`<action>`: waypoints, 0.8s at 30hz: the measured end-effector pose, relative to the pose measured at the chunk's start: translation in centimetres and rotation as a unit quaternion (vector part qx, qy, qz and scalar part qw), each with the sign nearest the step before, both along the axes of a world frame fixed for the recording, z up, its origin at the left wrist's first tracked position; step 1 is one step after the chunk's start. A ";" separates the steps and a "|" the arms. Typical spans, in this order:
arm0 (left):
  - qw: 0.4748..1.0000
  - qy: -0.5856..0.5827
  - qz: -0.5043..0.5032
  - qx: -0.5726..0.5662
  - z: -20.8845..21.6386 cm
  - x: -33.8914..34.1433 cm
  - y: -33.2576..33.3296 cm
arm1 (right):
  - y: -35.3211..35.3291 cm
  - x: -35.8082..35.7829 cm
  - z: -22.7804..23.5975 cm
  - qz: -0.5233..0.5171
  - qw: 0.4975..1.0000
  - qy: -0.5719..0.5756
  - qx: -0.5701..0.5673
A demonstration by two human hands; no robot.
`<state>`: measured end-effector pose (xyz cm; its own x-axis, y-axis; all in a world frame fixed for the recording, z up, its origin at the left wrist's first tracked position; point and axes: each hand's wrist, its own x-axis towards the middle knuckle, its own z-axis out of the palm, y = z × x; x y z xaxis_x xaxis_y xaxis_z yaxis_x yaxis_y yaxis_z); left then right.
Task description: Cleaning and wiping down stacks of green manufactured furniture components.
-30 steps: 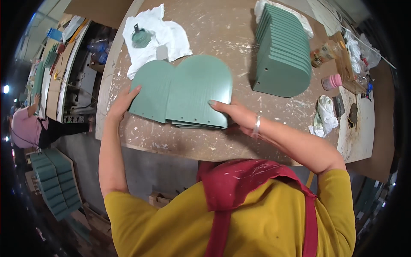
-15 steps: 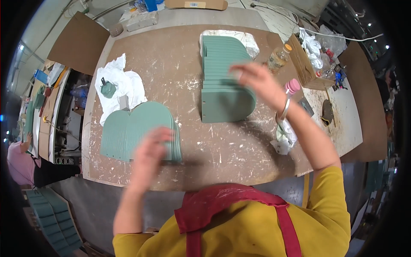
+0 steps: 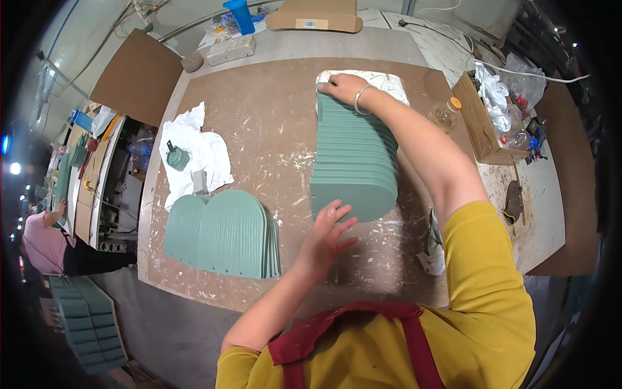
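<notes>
A fanned row of overlapping green round-ended panels [image 3: 356,152] lies on the brown table, straight edges left and rounded edges right. At its far end my right hand [image 3: 345,89] curls its fingers over the panels' far left corner. My left hand [image 3: 327,236] hovers at the near end, fingers spread, fingertips over or touching the nearest panel's front edge; it holds nothing. To the left sit more green panels [image 3: 236,230] with grooved faces, two rounded tops side by side and small holes along the near edge. Beneath the row's far end shows a white cloth [image 3: 382,84].
A white cloth [image 3: 210,152] carries a small green-stained pot [image 3: 177,157]; a grey block [image 3: 199,183] is beside it. An orange-capped bottle [image 3: 445,115] and a cardboard box [image 3: 486,133] of plastic waste stand right. Another person [image 3: 48,240] works far left.
My right hand has reached to the row's far end. My left hand has moved right, from the left panels to the row's near end. The view has shifted slightly.
</notes>
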<state>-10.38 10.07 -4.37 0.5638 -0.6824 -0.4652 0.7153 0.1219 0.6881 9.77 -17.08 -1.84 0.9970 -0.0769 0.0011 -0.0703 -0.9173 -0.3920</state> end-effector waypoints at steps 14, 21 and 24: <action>0.994 0.045 0.073 -0.074 -2.0 0.8 0.0 | 2.9 -3.5 -0.1 0.015 0.993 -0.032 -0.111; 0.989 -0.124 0.070 0.050 -0.9 0.4 1.3 | 1.1 -7.5 -0.9 -0.025 0.986 -0.157 -0.040; 0.962 -0.202 0.145 0.110 0.5 0.9 1.6 | 2.9 -15.3 0.2 -0.034 0.935 -0.326 0.140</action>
